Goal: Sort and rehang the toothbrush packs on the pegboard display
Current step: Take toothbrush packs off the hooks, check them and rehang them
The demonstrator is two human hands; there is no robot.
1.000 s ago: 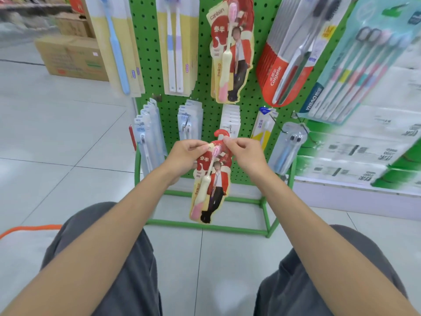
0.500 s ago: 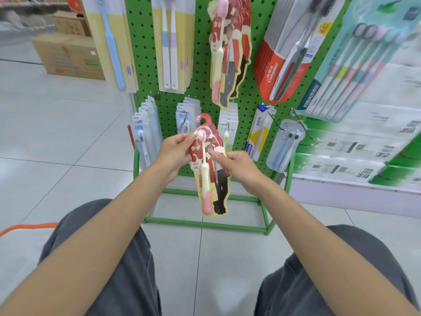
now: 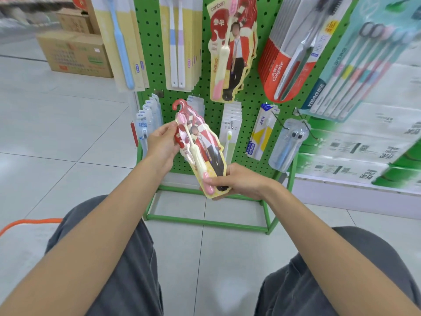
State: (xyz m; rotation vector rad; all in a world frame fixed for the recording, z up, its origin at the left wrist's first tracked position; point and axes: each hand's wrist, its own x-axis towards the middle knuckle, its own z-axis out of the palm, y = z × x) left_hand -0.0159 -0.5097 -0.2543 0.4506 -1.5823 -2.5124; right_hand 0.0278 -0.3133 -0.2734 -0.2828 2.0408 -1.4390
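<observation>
I am holding one red-and-yellow toothbrush pack [image 3: 205, 151] off the board, in the middle of the frame, tilted with its red hook [image 3: 178, 104] up and to the left. My left hand [image 3: 163, 144] grasps the pack's upper part, thumb on the front near the brush head. My right hand [image 3: 237, 181] grasps the bottom end, thumb laid across the front. Both hands are closed around this one pack; neither is free.

As I judge it, the job is well along. The pegboard [image 3: 152, 42] carries full-looking rows: a blue-brush pack [image 3: 123, 42] at upper left, yellow two-brush packs [image 3: 182, 42] beside it, Colgate packs [image 3: 284, 65] and a teal multi-brush pack [image 3: 364, 65] to the right, with small packs [image 3: 148, 124] and a clear blister pack [image 3: 289, 144] lower down. A matching pack [image 3: 232, 53] hangs at upper centre, so I take that peg as the home for the one in my hands. What is left: lift it, thread the hook, let go. I cannot tell whether other packs are out of place.

The open path runs straight up from my hands. The Colgate stack's edge stands just right of the target and the yellow packs just left, so the gap is narrow. A bare wire peg [image 3: 279, 120] juts out at right of centre, near my right wrist's line. The green base frame [image 3: 205, 222] sits below my hands on the floor.
</observation>
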